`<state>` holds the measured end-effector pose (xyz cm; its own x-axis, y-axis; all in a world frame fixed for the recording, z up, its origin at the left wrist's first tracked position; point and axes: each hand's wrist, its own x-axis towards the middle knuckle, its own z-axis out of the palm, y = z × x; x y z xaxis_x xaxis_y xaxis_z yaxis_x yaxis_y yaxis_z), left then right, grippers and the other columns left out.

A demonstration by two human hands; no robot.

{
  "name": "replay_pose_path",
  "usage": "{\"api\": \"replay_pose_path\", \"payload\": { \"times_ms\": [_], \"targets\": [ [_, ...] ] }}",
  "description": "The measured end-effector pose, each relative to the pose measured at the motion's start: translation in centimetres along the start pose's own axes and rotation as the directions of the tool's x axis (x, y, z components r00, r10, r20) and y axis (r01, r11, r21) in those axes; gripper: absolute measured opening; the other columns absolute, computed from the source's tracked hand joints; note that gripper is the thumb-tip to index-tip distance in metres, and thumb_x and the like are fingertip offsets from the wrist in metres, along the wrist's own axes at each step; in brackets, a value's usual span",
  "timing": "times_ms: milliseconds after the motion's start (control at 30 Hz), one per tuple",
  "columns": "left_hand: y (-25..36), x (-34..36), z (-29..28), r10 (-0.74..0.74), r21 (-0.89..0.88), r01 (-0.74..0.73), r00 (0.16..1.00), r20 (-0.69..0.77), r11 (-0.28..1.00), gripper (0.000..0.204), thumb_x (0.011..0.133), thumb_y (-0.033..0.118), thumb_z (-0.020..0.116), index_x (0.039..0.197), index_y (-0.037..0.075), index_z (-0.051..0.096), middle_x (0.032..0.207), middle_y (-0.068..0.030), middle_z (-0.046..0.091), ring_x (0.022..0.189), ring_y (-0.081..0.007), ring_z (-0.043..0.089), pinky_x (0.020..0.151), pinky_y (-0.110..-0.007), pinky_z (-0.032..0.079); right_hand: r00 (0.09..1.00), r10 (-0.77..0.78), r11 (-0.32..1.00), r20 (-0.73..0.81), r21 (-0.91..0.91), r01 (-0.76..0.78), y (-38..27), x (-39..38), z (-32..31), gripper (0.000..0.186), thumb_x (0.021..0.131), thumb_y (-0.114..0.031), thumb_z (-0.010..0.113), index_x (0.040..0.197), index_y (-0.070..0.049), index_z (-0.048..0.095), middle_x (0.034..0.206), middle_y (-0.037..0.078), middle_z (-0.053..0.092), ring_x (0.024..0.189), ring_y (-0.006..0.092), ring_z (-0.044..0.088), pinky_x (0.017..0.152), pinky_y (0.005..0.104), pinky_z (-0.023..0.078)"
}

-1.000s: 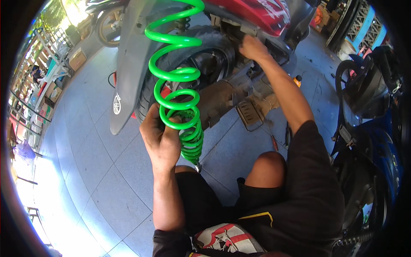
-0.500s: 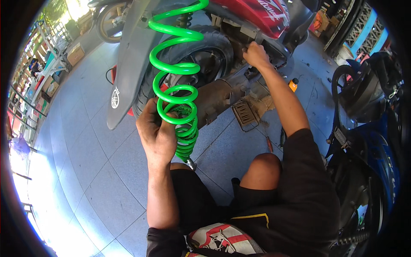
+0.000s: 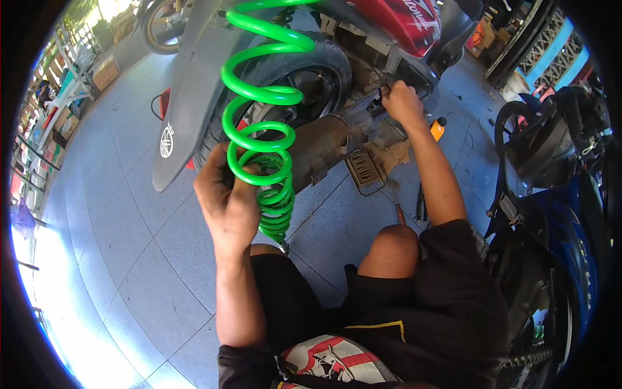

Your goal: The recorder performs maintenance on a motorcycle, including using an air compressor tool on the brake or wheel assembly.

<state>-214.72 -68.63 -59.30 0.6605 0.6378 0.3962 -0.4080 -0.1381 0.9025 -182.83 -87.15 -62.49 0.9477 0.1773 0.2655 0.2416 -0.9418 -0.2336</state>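
A bright green coiled hose (image 3: 262, 136) hangs close in front of me. Its coils tighten downward to a metal fitting (image 3: 284, 247) above my left thigh. My left hand (image 3: 227, 201) is closed at the hose's lower coils, which cover part of its fingers, so what they grip is hidden. Farther off, my right hand (image 3: 403, 104) is closed beside the underside of a partly stripped motorcycle, and I cannot make out what is in it. The motorcycle shows a red body panel (image 3: 398, 23), a rear wheel (image 3: 317, 71) and a long grey fender (image 3: 188, 110).
On the tiled floor lie a slotted rectangular part (image 3: 364, 172) and a tool with a red handle (image 3: 400, 214). A yellow bottle (image 3: 438, 129) stands past my right forearm. A blue and black motorcycle (image 3: 557, 227) is close on my right. Cluttered shelves (image 3: 65, 110) line the left.
My right hand has moved down and to the right along the motorcycle's underside. My left hand stays at the green coils, and the whole view has shifted slightly.
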Motion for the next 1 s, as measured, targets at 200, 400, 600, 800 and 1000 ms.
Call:
{"api": "replay_pose_path", "payload": {
  "times_ms": [200, 400, 600, 800, 1000],
  "targets": [
    [0.0, 0.0, 0.0, -0.007, 0.123, 0.001, 0.999, 0.047, 0.992, 0.017, 0.081, 0.000, 0.052, 0.095, -0.006, 0.061, 0.082, -0.0057, 0.064, 0.075, -0.0089, 0.058, 0.068, -0.022, 0.046, 0.995, -0.096, 0.994, -0.018, 0.051, 0.097, -1.9, 0.1, 0.1, 0.039, 0.082, -0.029, 0.065, 0.110, -0.003, 0.060, 0.110, 0.025, 0.062, 0.104, 0.0415, 0.060, 0.088, 0.0489, 0.049],
    [-0.1, 0.2, -0.8, -0.040, -0.017, 0.040, 0.999, -0.018, 0.999, 0.015, 0.080, -0.001, 0.051, 0.091, -0.005, 0.060, 0.081, -0.0051, 0.063, 0.072, -0.0078, 0.055, 0.066, -0.022, 0.045, 0.999, -0.048, 0.999, 0.011, -0.015, 0.049, -1.2, -0.9, 0.5, 0.041, 0.083, -0.033, 0.063, 0.111, -0.003, 0.059, 0.111, 0.024, 0.062, 0.105, 0.0426, 0.060, 0.089, 0.0491, 0.049],
    [-0.6, 0.5, -0.1, -0.065, 0.011, 0.065, 0.996, 0.067, 0.998, 0.013, 0.083, 0.001, 0.053, 0.093, -0.004, 0.059, 0.082, -0.0036, 0.063, 0.073, -0.0065, 0.055, 0.066, -0.022, 0.045, 1.000, -0.019, 0.993, 0.003, 0.119, 0.019, -1.1, 2.0, 0.9, 0.044, 0.084, -0.035, 0.063, 0.113, -0.002, 0.057, 0.113, 0.024, 0.061, 0.107, 0.0441, 0.058, 0.091, 0.0496, 0.048],
    [-0.4, 0.2, 0.1, -0.041, -0.006, 0.041, 0.998, 0.043, 0.999, 0.014, 0.083, 0.001, 0.053, 0.094, -0.004, 0.060, 0.082, -0.0042, 0.063, 0.073, -0.0073, 0.056, 0.066, -0.022, 0.046, 0.986, -0.163, 0.978, -0.020, 0.130, 0.165, -1.2, 1.8, 1.3, 0.042, 0.083, -0.036, 0.063, 0.110, -0.003, 0.061, 0.114, 0.026, 0.061, 0.107, 0.0416, 0.059, 0.090, 0.0490, 0.048],
    [-0.5, 0.2, 0.0, 0.006, 0.029, -0.007, 0.999, 0.042, 1.000, 0.015, 0.082, 0.002, 0.053, 0.092, -0.005, 0.060, 0.080, -0.0039, 0.063, 0.073, -0.0078, 0.056, 0.066, -0.023, 0.045, 0.996, -0.084, 0.995, -0.029, 0.049, 0.086, -1.7, 3.1, 1.8, 0.037, 0.081, -0.032, 0.064, 0.106, -0.004, 0.064, 0.106, 0.024, 0.065, 0.104, 0.0408, 0.061, 0.090, 0.0487, 0.049]
  ]
}}
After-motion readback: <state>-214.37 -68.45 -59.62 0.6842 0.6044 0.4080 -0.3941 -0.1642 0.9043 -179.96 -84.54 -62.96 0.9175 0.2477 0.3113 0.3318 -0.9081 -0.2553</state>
